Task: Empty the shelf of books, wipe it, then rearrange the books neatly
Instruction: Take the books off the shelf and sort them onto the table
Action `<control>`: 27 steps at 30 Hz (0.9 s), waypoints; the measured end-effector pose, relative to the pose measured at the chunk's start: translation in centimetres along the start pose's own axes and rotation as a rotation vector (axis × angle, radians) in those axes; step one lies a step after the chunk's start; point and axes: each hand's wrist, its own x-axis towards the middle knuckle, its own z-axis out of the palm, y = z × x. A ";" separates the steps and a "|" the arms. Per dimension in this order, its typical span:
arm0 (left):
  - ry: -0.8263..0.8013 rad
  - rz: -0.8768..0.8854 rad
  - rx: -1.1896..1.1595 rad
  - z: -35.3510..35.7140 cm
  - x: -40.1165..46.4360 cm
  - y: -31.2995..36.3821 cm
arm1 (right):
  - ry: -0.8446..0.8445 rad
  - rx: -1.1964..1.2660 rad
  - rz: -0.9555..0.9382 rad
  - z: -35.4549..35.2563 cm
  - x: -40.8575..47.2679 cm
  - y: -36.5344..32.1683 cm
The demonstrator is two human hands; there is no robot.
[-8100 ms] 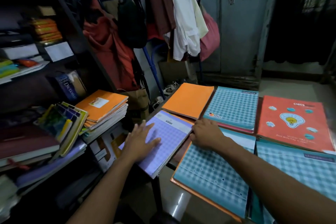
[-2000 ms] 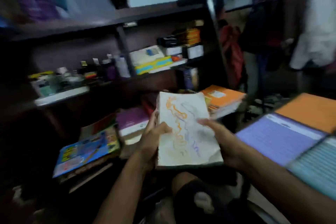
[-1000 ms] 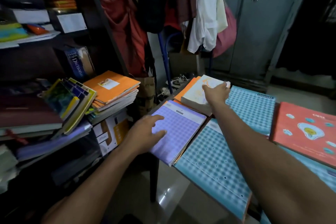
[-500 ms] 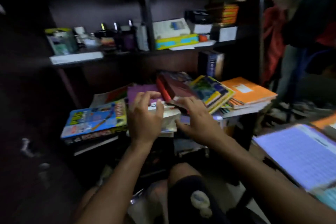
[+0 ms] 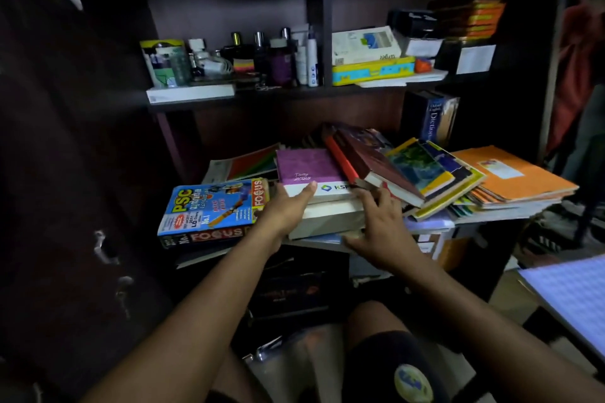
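The dark shelf (image 5: 278, 93) holds messy piles of books on its lower board. In the middle a purple diary (image 5: 304, 167) lies on a thick white-edged book (image 5: 327, 216). My left hand (image 5: 288, 206) holds this stack at its left end, thumb laid over the diary's white band. My right hand (image 5: 376, 226) clasps the stack's right end, fingers spread on the side and thumb under it. A blue PSC Focus book (image 5: 209, 206) lies to the left. A dark red book (image 5: 370, 160) leans on the diary's right side.
Right of the stack lie yellow-edged books (image 5: 425, 170) and orange notebooks (image 5: 510, 177), behind them a dictionary (image 5: 433, 121). Bottles (image 5: 278, 59) and boxes fill the upper board. A purple notebook (image 5: 569, 285) lies on the table at right. My knee (image 5: 393, 353) is below.
A second ago my right hand laid a white book on the table. Both hands have since returned to the shelf and closed on the ends of the diary stack.
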 end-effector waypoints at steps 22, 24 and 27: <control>-0.054 -0.146 0.100 -1.2 4.3 2.6 | -0.063 1.182 0.594 -2.1 2.9 -0.7; -0.073 -0.158 0.120 -1.5 5.0 2.2 | -0.124 1.221 0.642 -2.3 3.0 -0.8; -0.053 -0.112 0.091 -1.2 1.9 3.2 | -0.149 1.198 0.638 -2.7 3.1 -0.9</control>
